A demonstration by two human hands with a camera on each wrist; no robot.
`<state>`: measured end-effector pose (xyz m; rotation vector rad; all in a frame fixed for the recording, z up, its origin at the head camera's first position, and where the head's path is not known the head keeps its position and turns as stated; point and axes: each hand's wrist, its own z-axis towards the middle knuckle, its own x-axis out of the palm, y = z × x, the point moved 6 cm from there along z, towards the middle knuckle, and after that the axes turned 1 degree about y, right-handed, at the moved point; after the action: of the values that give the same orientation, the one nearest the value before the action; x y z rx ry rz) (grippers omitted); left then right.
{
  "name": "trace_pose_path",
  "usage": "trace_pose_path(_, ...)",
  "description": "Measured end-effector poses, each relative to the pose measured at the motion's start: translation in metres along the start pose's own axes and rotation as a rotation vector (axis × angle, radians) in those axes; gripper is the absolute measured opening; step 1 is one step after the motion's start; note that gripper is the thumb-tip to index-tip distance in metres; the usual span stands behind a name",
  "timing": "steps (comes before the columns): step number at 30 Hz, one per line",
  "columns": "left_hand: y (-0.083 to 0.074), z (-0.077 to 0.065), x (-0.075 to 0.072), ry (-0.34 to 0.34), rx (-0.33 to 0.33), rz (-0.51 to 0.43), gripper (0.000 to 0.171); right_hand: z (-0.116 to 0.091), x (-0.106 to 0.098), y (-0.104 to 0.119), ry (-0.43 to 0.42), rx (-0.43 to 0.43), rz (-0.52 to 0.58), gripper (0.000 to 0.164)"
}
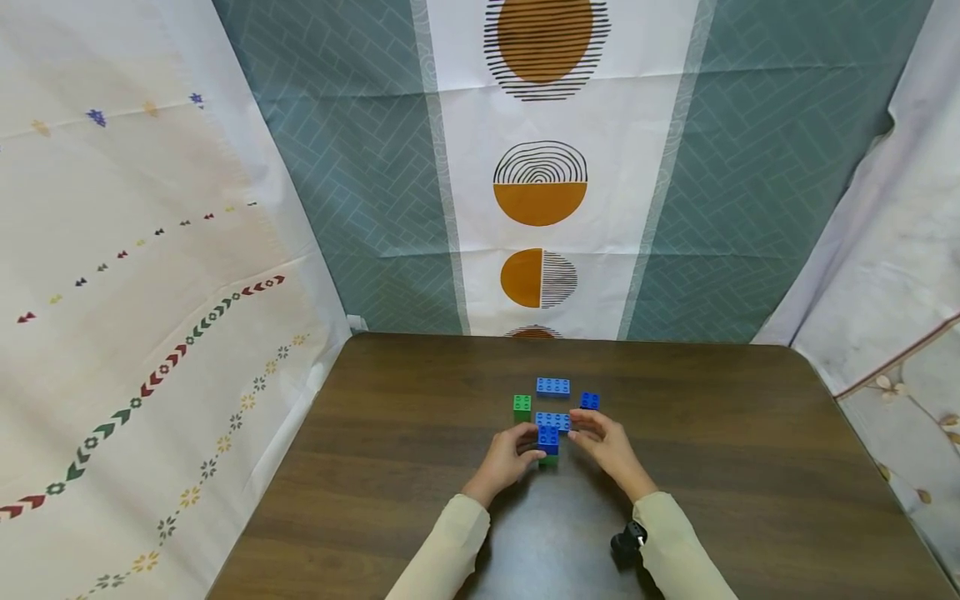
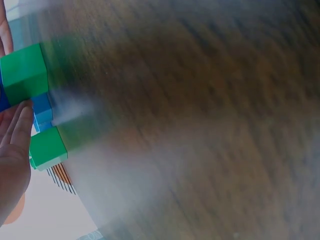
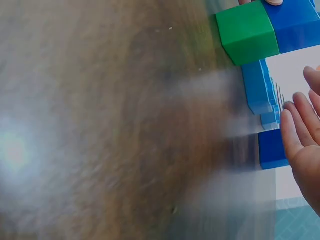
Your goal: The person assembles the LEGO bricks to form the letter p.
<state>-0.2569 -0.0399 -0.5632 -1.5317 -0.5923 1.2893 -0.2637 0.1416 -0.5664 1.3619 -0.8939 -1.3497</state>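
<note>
Stack [image 1: 548, 442] is sitting pinched in left hand [image 1: 501, 462]; right hand [image 1: 613, 454] is holding nothing; lopsided squeezing could be tipping it.

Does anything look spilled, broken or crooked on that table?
Nothing stands out. The dark blue studded toy block sits neatly lined up on a green toy block, held by the left hand; no spill or damage shows on the brown wooden table.

Left forearm [image 1: 442, 552], pale-sleeved, angled forward and inward; left hand [image 1: 502, 462], thumb and fingers bent in a pinching grip. Right forearm [image 1: 681, 546], likewise sleeved, angled forward and inward; right hand [image 1: 615, 454], fingers loosely curved, thumb apart from them, palm turned inward.
</note>
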Motion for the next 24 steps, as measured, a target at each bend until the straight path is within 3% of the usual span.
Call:
trace_pose_path(12,0.0,0.0,0.001,0.001,-0.034,-0.004,0.035,0.012,0.007,-0.002,-0.024,0.028,0.0,0.044)
trace_pose_path(24,0.001,0.001,-0.001,0.005,-0.023,0.006,0.034,0.017,0.015,-0.012,-0.04,0.063,-0.014,0.045)
